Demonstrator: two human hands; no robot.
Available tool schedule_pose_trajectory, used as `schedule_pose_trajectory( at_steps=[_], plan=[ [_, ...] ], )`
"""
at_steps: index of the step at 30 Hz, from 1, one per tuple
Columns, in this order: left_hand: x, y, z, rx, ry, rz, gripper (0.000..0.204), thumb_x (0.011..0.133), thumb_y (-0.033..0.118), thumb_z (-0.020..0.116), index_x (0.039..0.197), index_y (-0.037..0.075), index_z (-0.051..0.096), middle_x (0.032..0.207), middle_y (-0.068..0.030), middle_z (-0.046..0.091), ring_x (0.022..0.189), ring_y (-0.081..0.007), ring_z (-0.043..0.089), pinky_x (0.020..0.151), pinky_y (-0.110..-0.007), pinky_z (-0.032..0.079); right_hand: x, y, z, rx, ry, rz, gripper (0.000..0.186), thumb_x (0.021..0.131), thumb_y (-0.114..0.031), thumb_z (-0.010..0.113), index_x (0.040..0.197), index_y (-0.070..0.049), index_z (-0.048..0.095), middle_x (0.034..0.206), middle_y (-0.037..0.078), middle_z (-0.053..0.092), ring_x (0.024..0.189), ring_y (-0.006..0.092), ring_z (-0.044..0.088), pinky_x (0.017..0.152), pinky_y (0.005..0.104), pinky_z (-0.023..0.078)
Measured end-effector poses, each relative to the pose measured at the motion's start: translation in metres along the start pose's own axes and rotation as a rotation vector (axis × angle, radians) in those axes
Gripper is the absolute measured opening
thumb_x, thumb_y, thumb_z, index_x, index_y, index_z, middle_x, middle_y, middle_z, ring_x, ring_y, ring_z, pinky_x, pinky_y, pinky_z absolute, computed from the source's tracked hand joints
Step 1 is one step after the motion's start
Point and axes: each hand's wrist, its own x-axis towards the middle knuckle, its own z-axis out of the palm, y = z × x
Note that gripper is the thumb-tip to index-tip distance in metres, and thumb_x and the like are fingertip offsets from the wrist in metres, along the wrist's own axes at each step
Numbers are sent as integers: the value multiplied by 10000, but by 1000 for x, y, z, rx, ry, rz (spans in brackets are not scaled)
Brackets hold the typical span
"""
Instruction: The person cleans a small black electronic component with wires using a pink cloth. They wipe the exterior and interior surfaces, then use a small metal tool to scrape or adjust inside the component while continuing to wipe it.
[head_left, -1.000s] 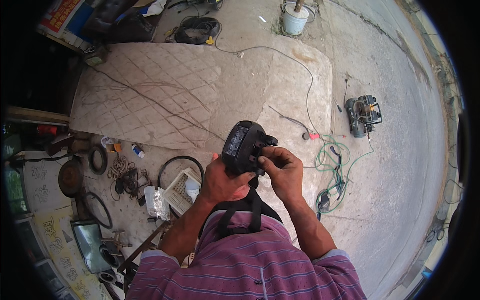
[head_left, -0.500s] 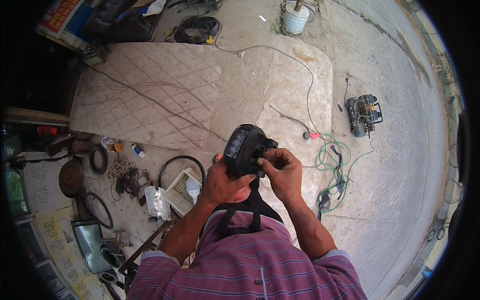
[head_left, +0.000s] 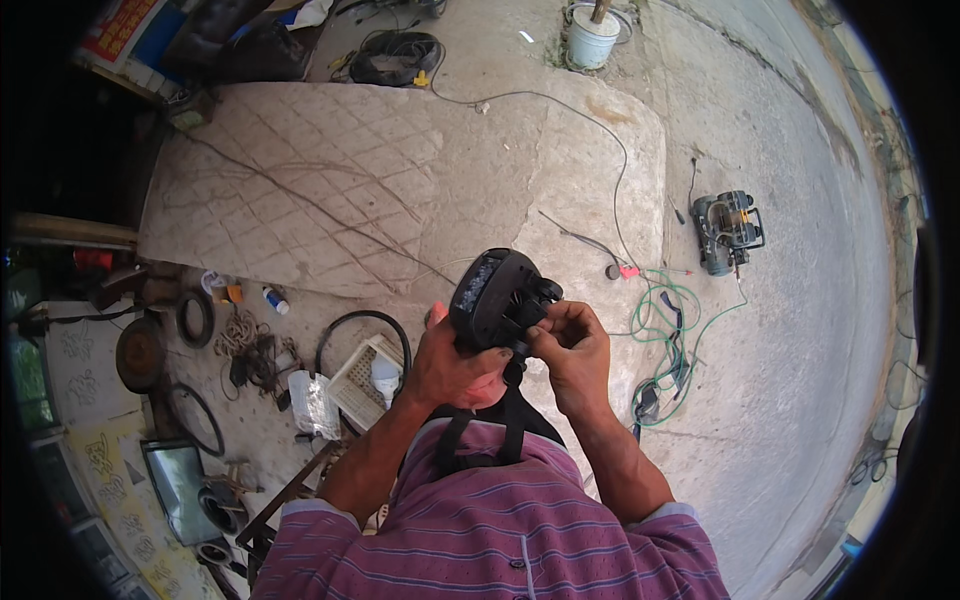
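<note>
A black LED lamp (head_left: pixel 490 300), with a clear ribbed lens along its left face and round black fittings on its right side, is held up in front of my torso. My left hand (head_left: pixel 448 365) wraps round its lower left side, the thumb lying across the near end. At the right side, my right hand (head_left: pixel 575 355) has thumb and bent forefinger pinched against the black fittings. Exactly which small part is between those fingertips is hidden. Below the lamp, black straps (head_left: pixel 512 415) hang over my striped shirt.
A cream plastic basket (head_left: pixel 362 385) with a white bulb (head_left: pixel 385 380) stands on the ground at left, near tyres (head_left: pixel 195 318) and tangled cables (head_left: pixel 262 360). To the right lie a green hose (head_left: pixel 650 330) and a small air compressor (head_left: pixel 728 232). A white bucket (head_left: pixel 590 45) stands far off.
The lamp has turned slightly, showing more of its fittings and less of its lens. My right hand has shifted a little to the right, still pinching at the lamp's side.
</note>
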Motion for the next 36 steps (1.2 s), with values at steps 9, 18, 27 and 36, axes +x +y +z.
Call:
schedule_pose_trajectory(
  at_steps=[9, 18, 27, 36],
  plan=[
    [0, -2, -8, -136, -117, -90, 497, 798, 269, 746, 1181, -21, 618, 1026, -72, 687, 922, -141, 626, 836, -306, 519, -9, -8, -23, -26, -123, -59, 159, 876, 44, 616, 1031, 10, 608, 1013, 44, 636, 820, 99, 624, 732, 231, 500],
    [1, 23, -28, -320, -343, -308, 575, 784, 312, 755, 1202, -51, 602, 1075, -106, 688, 975, -174, 639, 869, -331, 523, 5, -101, -23, -894, -523, -570, 170, 876, 3, 664, 1041, 17, 625, 930, 123, 678, 799, 257, 697, 655, 341, 561],
    [-2, 21, -38, -377, -448, -430, 749, 712, 434, 801, 1238, -49, 574, 1160, -91, 640, 1056, -169, 600, 951, -316, 480, 33, -113, 2, -1165, -891, -611, 113, 810, -96, 662, 912, -56, 640, 888, 109, 622, 823, 325, 650, 698, 416, 522],
    [-5, 25, -40, -348, -429, -444, 766, 691, 465, 831, 1205, -50, 594, 1120, -86, 651, 1018, -163, 608, 919, -317, 492, 39, -93, 12, -1430, -1044, -819, 91, 787, -124, 637, 868, -85, 651, 906, 95, 603, 884, 278, 636, 765, 385, 521]
  ],
)
